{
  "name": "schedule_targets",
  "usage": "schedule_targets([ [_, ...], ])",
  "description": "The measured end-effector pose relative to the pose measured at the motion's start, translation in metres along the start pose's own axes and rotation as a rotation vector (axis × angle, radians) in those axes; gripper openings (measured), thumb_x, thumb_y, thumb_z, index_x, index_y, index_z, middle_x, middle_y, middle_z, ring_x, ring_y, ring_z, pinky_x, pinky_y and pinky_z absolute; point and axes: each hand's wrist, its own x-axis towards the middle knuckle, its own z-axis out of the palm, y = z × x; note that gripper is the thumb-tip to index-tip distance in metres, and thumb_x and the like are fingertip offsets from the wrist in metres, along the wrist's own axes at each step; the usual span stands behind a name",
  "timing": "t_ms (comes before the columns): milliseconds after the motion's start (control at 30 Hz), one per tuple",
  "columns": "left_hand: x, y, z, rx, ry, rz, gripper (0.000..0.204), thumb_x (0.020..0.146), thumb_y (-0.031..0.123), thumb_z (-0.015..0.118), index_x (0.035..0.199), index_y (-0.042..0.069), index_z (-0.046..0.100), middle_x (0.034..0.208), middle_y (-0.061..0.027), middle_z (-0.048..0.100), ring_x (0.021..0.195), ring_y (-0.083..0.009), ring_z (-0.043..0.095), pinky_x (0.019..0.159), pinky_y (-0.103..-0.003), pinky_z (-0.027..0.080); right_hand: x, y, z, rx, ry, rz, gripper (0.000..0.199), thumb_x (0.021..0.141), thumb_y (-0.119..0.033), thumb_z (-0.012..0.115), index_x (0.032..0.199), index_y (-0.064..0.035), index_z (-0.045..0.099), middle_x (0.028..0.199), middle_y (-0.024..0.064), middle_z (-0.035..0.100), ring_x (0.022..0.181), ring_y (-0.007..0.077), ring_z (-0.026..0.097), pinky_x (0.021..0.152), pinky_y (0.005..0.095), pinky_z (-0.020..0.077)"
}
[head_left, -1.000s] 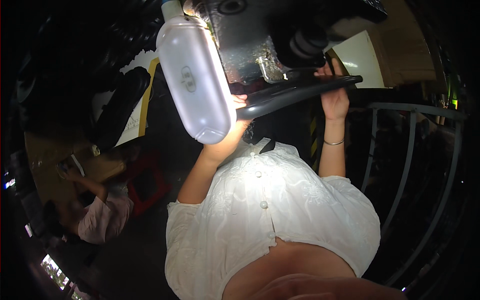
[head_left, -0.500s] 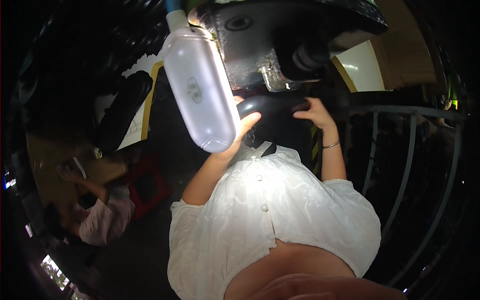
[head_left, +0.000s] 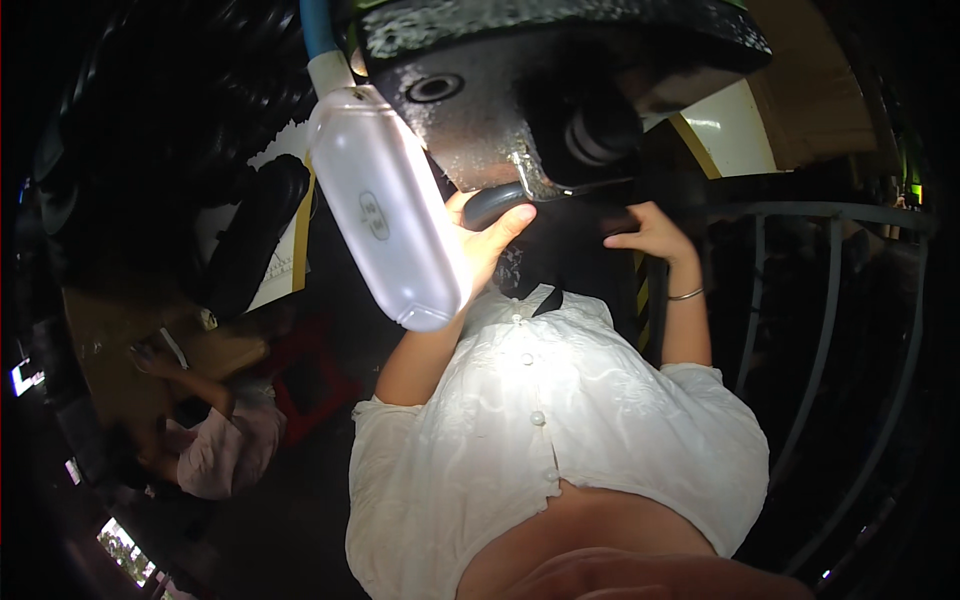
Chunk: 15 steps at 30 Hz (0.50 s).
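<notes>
A dark, glossy, curved piece (head_left: 494, 205) is gripped in my left hand (head_left: 485, 245), the thumb lying along its near side. Its far end passes behind the black machine head (head_left: 470, 110), so its full shape and kind are hidden. To the right, my right hand (head_left: 660, 238) is raised apart from the visible part of the piece. Thumb and fingers there are spaced apart, with only darkness between them. A bright, frosted lamp (head_left: 385, 210) hangs on a blue flexible arm (head_left: 319, 28) and covers part of my left hand and wrist.
Grey metal railings (head_left: 830, 290) curve along the right. Boards with yellow edges (head_left: 300, 240) stand at left and upper right, a long black object (head_left: 255, 235) before the left one. A co-worker (head_left: 230, 450) sits at lower left, near a red stool (head_left: 310, 385).
The dark piece, earlier stretched between both hands, now tilts up behind the machine head at its far end. My right hand has moved right, away from it. The view has shifted slightly.
</notes>
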Motion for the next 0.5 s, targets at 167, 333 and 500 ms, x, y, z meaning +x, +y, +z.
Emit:
schedule_targets([
  [167,-0.001,0.011,-0.006,-0.042,-0.103,0.038,0.024,0.076,0.010,0.074,0.095,-0.001,0.065,0.086,-0.0043,0.066,0.077,-0.0097,0.059,0.073,-0.023,0.048,-0.031,-0.065,-0.054,-0.215,0.151,-0.072,0.026,0.067,-0.010,0.076,0.086,0.0014,0.063,0.076,-0.0002,0.061,0.073,0.0063,0.054,0.069,0.0231,0.0449],
  [333,0.004,-0.028,-0.022,-0.195,-0.072,0.110,0.027,0.077,0.010,0.073,0.099,-0.001,0.063,0.090,-0.0048,0.065,0.081,-0.0101,0.059,0.077,-0.024,0.047,-0.048,-0.090,-0.071,-0.103,0.313,-0.211,0.030,0.069,-0.002,0.073,0.096,0.0028,0.062,0.089,0.0046,0.065,0.083,0.0116,0.059,0.077,0.0250,0.0470],
  [500,0.001,-0.029,-0.036,-0.056,-0.187,0.059,0.031,0.075,0.010,0.074,0.101,-0.002,0.061,0.092,-0.0044,0.064,0.083,-0.0096,0.058,0.077,-0.025,0.046,-0.006,-0.067,-0.027,0.894,0.638,-0.581,0.043,0.083,-0.008,0.062,0.122,0.0036,0.045,0.110,0.0129,0.060,0.102,0.0259,0.058,0.094,0.0421,0.0448],
])
